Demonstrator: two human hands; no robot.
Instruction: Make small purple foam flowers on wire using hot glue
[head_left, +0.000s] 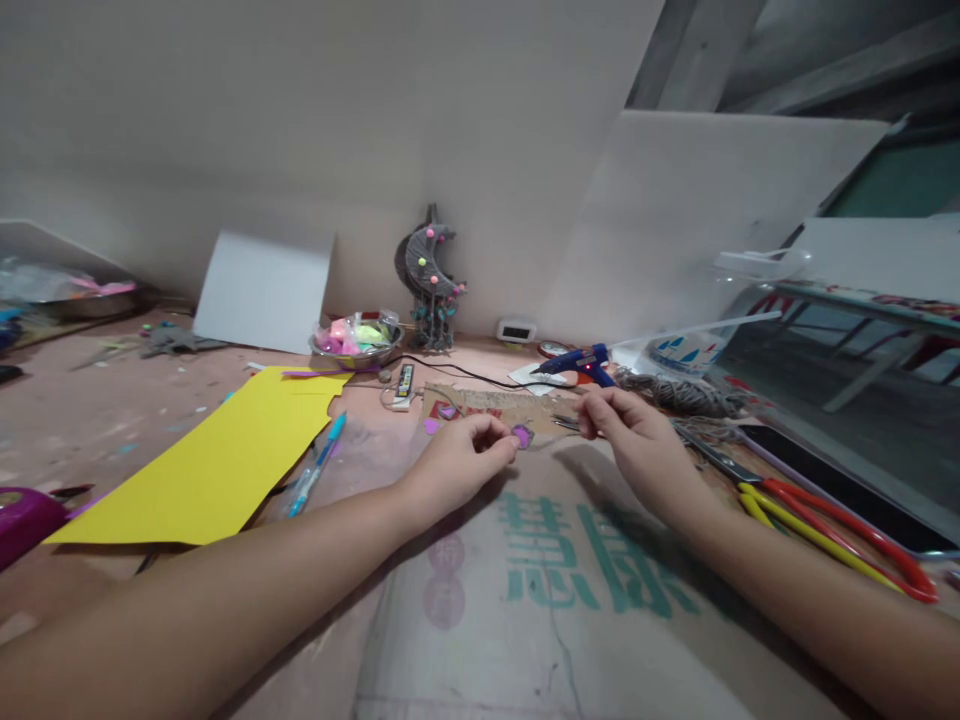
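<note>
My left hand (pixel 476 455) pinches a small purple disc (pixel 522 436) with grey yarn along its edge. A grey yarn strand (pixel 559 441) runs from the disc towards my right hand (pixel 634 435), whose thumb and fingers are closed together on what looks like its other end. Both hands are above a cardboard sheet (pixel 465 660) printed with green characters. Small purple scraps (pixel 432 426) lie just beyond my left hand. Partly hidden behind my right hand is a small metal tool (pixel 565 422).
At the back are a grey crescent-moon ornament (pixel 424 262), a bowl of coloured clay (pixel 358 345) and a blue glue gun (pixel 581 364). Yellow paper (pixel 217 460) and a pen (pixel 319 464) lie left. Right are grey yarn (pixel 682 394), scissors (pixel 847 530) and a phone (pixel 840 485).
</note>
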